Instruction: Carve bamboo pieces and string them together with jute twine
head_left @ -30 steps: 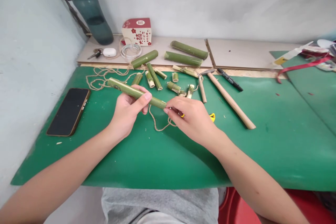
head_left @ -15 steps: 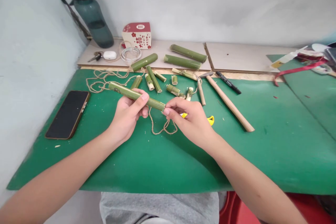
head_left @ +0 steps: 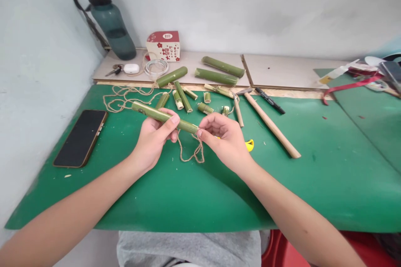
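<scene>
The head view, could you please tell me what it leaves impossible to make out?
- Yellow object: mostly hidden behind the right hand.
- Twine: whether it enters the bamboo tube is covered by fingertips; the left hand grips the tube.
- Red-and-white box: print too small.
- Bottle: top cut off.

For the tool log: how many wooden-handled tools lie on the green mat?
2. A long-handled hammer lies right of the right hand, head toward the boards. A shorter wooden handle lies just left of it; its head is hidden among bamboo bits.
</scene>
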Demonstrator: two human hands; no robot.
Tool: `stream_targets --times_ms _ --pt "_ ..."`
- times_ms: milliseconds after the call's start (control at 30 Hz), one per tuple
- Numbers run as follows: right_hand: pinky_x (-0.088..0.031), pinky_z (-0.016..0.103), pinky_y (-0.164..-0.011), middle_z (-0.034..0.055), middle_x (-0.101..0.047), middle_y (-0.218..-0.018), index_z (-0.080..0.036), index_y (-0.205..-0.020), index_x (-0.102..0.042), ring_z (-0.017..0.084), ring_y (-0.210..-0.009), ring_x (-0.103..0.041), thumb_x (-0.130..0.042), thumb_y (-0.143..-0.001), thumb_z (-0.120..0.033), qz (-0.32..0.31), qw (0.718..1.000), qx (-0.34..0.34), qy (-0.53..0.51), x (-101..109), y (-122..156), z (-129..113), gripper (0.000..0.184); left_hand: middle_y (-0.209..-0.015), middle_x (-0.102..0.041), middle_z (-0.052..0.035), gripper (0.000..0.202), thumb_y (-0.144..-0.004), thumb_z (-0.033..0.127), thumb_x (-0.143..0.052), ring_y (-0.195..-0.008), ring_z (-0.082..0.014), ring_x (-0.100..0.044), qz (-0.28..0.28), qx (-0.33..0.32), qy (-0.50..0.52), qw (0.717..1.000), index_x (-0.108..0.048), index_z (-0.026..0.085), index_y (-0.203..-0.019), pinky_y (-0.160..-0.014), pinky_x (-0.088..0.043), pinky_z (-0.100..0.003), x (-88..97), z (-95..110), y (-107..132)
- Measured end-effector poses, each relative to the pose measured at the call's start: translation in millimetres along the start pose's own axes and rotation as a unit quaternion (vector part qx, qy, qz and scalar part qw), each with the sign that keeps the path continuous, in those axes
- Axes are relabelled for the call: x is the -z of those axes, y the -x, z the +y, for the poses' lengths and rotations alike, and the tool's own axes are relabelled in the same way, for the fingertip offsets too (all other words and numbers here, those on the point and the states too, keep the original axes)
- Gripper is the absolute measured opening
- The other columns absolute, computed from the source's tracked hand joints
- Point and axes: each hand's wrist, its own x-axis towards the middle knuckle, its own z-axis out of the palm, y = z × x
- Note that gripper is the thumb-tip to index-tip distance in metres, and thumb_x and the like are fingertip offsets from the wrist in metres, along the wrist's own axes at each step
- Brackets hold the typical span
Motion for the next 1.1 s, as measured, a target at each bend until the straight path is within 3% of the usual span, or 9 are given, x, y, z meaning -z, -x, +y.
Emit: stream_targets --times_ms 433,700,867,967,1100 --pt "-0.048 0.026 -0.06 -0.0019 -0.066 -0.07 -0.019 -0.078 -0.068 0.011 -0.063 -0.058 -0.083 -0.076 -0.029 -0.028 0.996 -0.043 -0.068 -2 -3 2 0.018 -0.067 -0.059 0.0034 0.038 -0.077 0.044 -0.091 -0.052 -0.0076 -0.053 0.03 0.011 0.02 0.999 -0.065 0.018 -0.088 -0.048 -0.045 -0.02 -2.4 1 1" --pt "-0.046 0.028 -0.058 -0.0006 -0.071 -0.071 -0.021 -0.083 -0.078 0.012 -0.061 -0.058 -0.082 -0.077 -0.027 -0.007 0.997 -0.023 -0.07 -5 1 4 0.01 -0.07 -0.059 0.0027 0.037 -0.079 0.043 -0.09 -0.054 -0.0072 -0.053 0.044 0.025 0.041 0.998 -0.066 0.017 -0.091 -0.049 -0.045 -0.019 0.1 1 0" --pt "-0.048 0.03 -0.062 0.0019 -0.074 -0.079 -0.023 -0.091 -0.083 0.014 -0.067 -0.059 -0.078 -0.084 -0.028 0.01 1.0 0.026 -0.011 -8 6 3 0.01 -0.072 -0.057 0.0037 0.041 -0.076 0.042 -0.093 -0.054 -0.0055 -0.05 0.064 0.044 0.069 0.995 -0.064 0.015 -0.089 -0.048 -0.044 -0.018 -0.3 2 -1" --pt "-0.049 0.029 -0.061 0.001 -0.07 -0.079 -0.025 -0.1 -0.083 0.014 -0.067 -0.057 -0.077 -0.087 -0.029 -0.018 0.999 0.041 -0.02 -9 9 4 0.015 -0.07 -0.053 0.005 0.041 -0.077 0.042 -0.092 -0.054 -0.0047 -0.048 0.069 0.051 0.087 0.992 -0.063 0.015 -0.086 -0.048 -0.043 -0.017 -0.5 2 -2" --pt "-0.051 0.028 -0.056 -0.001 -0.061 -0.08 -0.027 -0.116 -0.079 0.012 -0.063 -0.053 -0.076 -0.089 -0.038 -0.084 0.993 0.003 -0.08 -9 9 9 0.029 -0.069 -0.052 0.0057 0.042 -0.076 0.042 -0.093 -0.055 -0.0041 -0.047 0.077 0.064 0.11 0.989 -0.062 0.015 -0.085 -0.048 -0.042 -0.016 1.1 1 -4"
